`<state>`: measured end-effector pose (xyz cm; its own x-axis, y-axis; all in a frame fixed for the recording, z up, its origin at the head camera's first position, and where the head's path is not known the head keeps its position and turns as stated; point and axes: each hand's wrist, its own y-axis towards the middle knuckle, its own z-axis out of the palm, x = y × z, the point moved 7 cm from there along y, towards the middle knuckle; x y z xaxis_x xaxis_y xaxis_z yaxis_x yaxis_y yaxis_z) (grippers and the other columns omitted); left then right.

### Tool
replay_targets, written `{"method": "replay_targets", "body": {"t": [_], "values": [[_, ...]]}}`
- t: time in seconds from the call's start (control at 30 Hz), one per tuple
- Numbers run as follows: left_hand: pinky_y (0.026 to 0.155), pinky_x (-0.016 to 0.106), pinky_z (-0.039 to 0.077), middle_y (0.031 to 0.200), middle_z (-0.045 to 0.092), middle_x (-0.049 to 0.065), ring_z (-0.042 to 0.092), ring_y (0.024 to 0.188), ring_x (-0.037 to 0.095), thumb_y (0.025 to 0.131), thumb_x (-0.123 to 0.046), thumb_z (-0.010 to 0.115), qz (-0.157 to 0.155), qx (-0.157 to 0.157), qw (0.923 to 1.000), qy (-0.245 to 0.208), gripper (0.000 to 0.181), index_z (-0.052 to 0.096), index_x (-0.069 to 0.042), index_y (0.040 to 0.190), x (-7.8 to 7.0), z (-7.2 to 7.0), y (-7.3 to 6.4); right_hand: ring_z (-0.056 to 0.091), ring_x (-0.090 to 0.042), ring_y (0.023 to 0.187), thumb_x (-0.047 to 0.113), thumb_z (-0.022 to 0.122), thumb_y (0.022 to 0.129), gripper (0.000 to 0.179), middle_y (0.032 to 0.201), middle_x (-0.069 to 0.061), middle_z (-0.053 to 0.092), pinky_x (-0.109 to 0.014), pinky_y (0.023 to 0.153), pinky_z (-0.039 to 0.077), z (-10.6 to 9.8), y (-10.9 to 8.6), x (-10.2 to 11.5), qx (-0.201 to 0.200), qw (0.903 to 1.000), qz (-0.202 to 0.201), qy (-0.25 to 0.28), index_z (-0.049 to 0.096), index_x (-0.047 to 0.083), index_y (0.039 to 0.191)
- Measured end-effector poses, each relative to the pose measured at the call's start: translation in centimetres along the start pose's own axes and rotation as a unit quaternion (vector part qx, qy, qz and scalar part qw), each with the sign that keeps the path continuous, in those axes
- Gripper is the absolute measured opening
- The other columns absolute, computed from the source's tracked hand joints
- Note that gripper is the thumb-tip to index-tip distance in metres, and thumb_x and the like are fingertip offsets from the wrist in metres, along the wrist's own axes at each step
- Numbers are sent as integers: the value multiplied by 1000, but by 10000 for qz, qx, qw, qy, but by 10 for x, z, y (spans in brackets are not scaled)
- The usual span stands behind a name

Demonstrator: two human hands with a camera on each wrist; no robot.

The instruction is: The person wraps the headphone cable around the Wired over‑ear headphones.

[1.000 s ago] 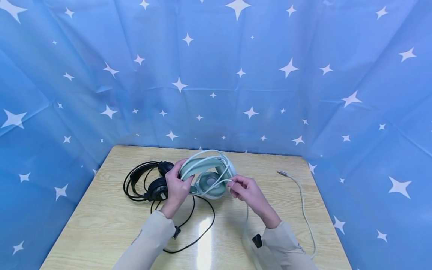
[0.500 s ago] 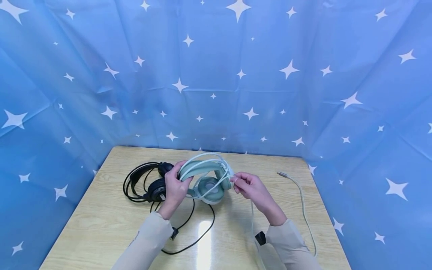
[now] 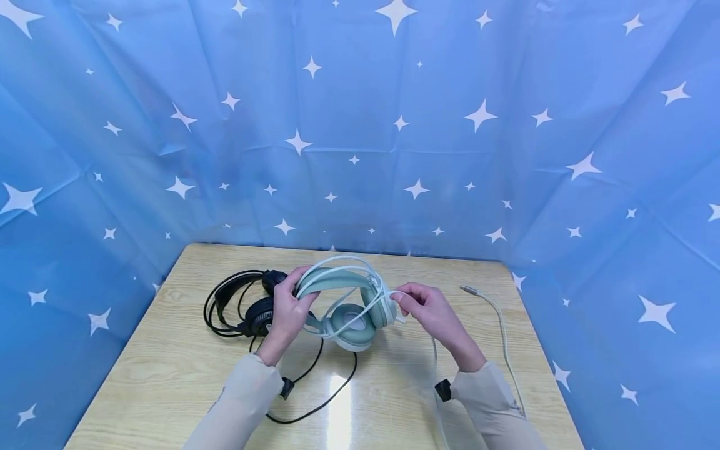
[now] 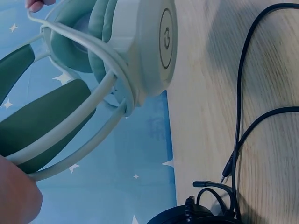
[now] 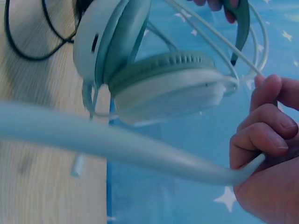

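Pale mint headphones (image 3: 352, 328) are held up over the table by my left hand (image 3: 287, 317), which grips the left part of the headband. Their matching cable (image 5: 117, 144) loops around the headband and one ear cup. In the head view, my right hand (image 3: 432, 314) is just right of the cups, pinching a strand of this cable between thumb and fingers. The right wrist view shows the cable running through the curled fingers (image 5: 264, 135) of that hand. From there it hangs down toward the table.
A black headset (image 3: 260, 315) lies left of my left hand, partly covered by it. Its black cord (image 3: 332, 397) curves across the table's front middle. At the right, the pale cable's plug end (image 3: 471, 290) rests on the wooden table (image 3: 152, 375). A starry blue curtain (image 3: 360, 125) surrounds the table.
My right hand has moved to the right, drawing the cable strand outward. The headphones have tilted and their cups have shifted a little lower; my left hand keeps its grip, drifting slightly left.
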<state>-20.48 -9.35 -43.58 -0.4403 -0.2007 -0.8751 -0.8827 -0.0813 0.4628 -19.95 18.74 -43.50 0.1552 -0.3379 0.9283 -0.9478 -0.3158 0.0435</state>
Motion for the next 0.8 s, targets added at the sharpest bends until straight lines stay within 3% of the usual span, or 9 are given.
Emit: {"method": "replay_targets", "body": {"t": [0.27,0.4,0.5,0.6,0.7,0.8], "values": [[85,25,49,109,73,18,65,94,18,85,6,69,-94,569,9974,-429,36,71,2,121,0,4,2,44,-16,61,33,65,103,28,79,-6,59,-28,56,37,-10,-2,1,-271,9983,-66,-520,75,7,107],[81,25,50,108,73,17,65,91,16,87,3,69,-201,822,9952,-501,35,70,2,122,-2,6,2,45,-15,61,33,67,102,28,78,-5,59,-28,55,38,-11,-2,1,-323,9975,-120,-610,75,7,106],[62,24,49,91,70,13,61,69,14,89,3,67,-370,982,9924,-636,34,70,3,122,-1,6,3,47,-16,62,32,68,101,25,80,-5,60,-28,56,40,-13,-2,-1,-306,9976,-110,-611,75,9,106],[47,23,39,69,57,6,46,49,11,90,3,63,-589,1179,9877,-836,33,69,2,123,0,7,3,51,-17,68,31,68,101,21,86,-5,64,-29,59,43,-15,-4,-1,-251,9977,-112,-616,75,12,108],[43,23,34,57,45,5,38,43,9,91,3,61,-773,1340,9823,-1052,33,69,1,123,2,8,2,55,-19,74,30,67,102,19,95,-3,69,-30,63,47,-18,-5,-2,-175,9973,-189,-687,75,14,110],[44,22,31,55,41,1,34,43,9,91,2,60,-905,1459,9771,-1255,33,68,2,123,3,8,2,59,-22,78,29,67,102,19,100,-2,71,-30,65,49,-20,-5,-2,-147,9961,-305,-819,76,15,111]]}}
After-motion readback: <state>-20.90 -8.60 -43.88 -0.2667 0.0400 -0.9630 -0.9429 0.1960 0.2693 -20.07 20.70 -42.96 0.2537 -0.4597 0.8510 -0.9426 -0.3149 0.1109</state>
